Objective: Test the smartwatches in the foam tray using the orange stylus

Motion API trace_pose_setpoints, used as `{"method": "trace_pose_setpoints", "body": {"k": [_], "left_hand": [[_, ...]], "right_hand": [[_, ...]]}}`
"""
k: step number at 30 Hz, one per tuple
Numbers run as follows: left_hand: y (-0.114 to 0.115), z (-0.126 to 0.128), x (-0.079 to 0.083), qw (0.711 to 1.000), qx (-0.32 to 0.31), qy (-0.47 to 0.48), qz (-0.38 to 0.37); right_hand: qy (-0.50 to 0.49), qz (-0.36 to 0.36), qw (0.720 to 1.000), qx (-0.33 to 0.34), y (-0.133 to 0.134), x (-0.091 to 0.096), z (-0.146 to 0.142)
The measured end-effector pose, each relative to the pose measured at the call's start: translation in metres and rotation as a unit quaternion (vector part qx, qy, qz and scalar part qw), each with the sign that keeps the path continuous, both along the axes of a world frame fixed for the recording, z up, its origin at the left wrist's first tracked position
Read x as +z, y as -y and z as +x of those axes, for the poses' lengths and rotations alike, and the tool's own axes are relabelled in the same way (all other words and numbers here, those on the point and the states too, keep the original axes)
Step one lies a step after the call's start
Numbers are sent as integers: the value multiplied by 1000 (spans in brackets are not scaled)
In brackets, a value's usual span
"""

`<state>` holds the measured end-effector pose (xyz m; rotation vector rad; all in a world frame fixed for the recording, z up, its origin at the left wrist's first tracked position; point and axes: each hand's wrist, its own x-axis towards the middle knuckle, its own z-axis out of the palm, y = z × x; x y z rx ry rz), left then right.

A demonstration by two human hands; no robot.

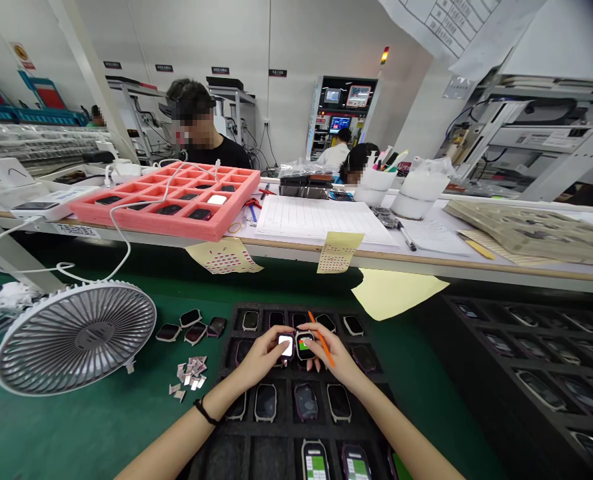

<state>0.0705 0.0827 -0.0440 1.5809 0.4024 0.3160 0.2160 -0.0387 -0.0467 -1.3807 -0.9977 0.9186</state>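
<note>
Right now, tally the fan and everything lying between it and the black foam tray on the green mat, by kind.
Smartwatch bodies: 4
Desk fan: 1
Pile of small scraps: 1
Total: 6

Two human arms are recorded, both bare from the lower edge of the frame to the fingertips. The left forearm (pixel 171 443) carries one item: a thin black wristband (pixel 206 411) at the wrist, narrow and plain, with no marking legible at this resolution. The right forearm (pixel 401 433) is bare throughout. The left hand (pixel 261 357) and the right hand (pixel 334 360) are ungloved, with slender fingers. Nail detail is too small to assess.
</note>
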Motion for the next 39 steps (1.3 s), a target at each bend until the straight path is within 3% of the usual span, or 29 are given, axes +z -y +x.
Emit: {"method": "trace_pose_setpoints", "body": {"k": [27, 39], "left_hand": [[1, 1, 2, 1000, -6, 2, 0], [0, 1, -2, 999, 13, 38, 15]], "right_hand": [[7, -6, 1000, -1, 1, 0, 0], [-39, 34, 999, -17, 1, 3, -2]]}}
